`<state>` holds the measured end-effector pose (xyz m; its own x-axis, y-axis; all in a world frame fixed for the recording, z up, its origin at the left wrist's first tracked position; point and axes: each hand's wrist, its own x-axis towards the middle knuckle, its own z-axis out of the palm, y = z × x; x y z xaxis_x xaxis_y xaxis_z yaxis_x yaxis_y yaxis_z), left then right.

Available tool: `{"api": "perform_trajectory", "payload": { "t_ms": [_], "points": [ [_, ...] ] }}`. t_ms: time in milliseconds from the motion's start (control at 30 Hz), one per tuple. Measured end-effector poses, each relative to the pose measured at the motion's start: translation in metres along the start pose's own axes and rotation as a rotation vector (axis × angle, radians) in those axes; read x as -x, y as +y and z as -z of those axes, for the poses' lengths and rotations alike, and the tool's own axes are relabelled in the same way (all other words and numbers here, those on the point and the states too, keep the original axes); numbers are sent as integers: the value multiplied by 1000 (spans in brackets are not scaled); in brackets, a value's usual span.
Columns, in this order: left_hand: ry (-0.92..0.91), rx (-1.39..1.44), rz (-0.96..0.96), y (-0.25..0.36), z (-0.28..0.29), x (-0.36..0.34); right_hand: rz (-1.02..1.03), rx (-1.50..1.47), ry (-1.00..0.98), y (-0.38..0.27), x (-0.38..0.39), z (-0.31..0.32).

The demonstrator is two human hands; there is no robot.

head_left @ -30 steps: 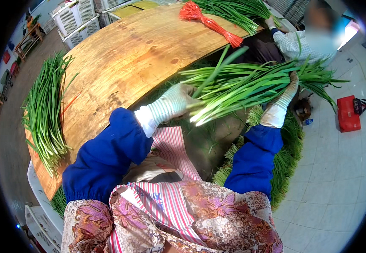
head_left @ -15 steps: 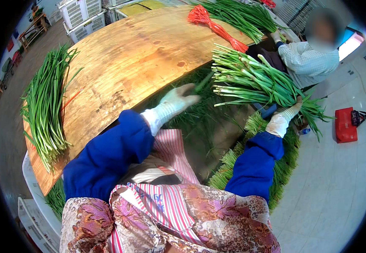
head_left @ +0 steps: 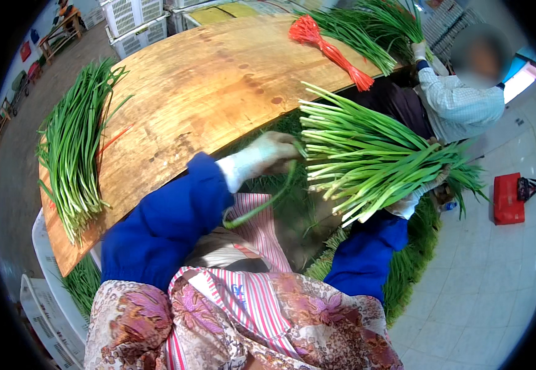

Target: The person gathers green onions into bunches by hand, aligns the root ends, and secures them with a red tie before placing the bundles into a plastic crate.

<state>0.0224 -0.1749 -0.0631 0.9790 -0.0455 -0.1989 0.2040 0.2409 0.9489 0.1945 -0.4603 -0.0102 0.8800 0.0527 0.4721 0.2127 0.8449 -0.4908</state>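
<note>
Green onions [head_left: 366, 163] are lying as a thick bundle across your right hand [head_left: 417, 196], with the pale cut ends pointing toward your left hand and the darker leaf tips trailing off to the right, past your wrist. You are holding that bundle out in the air, just off the near edge of the bench [head_left: 200, 92], above more greens heaped on the floor [head_left: 413, 265]. Your right hand is sitting under the stalks and is mostly hidden by them; it is wearing a pale glove, the grip is closing around the bundle from below, and only a bit of the glove is showing. Your left hand [head_left: 271, 154], gloved the same way, is curling shut right at the cut ends, pinching a single loose stalk [head_left: 262, 206] that is drooping down and bending toward your lap. Both your sleeves are blue, and a striped apron is covering your front. On the bench, well apart from your hands, a flat pile of greens [head_left: 74, 148] is lying along the left end, and a bunch of red ties [head_left: 329, 49] is resting near the far right edge, just beside another heap of greens [head_left: 366, 28]. Across the bench another person in a light checked shirt [head_left: 456, 105] is reaching a gloved hand [head_left: 419, 49] into that far heap. A red box [head_left: 507, 197] is sitting on the tiled floor at your right.
</note>
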Motion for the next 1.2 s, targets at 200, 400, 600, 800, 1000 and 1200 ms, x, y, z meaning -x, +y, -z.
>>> {"api": "perform_trajectory", "payload": {
  "t_ms": [200,400,600,800,1000,1200],
  "points": [
    [182,-214,52,-21,10,16,146,165,-13,-23,-11,-4],
    [79,-4,-164,11,-33,14,175,55,-207,-24,-23,-10],
    [175,117,-52,3,-24,14,98,-119,-288,-11,-28,-16],
    [266,-265,-69,6,-22,50,207,109,-120,-23,-20,-13],
    [378,-1121,-475,29,-53,24,96,61,-310,-9,-5,-52],
    [364,-1065,-523,32,-55,12,123,44,-318,4,5,-74]
  ]
}}
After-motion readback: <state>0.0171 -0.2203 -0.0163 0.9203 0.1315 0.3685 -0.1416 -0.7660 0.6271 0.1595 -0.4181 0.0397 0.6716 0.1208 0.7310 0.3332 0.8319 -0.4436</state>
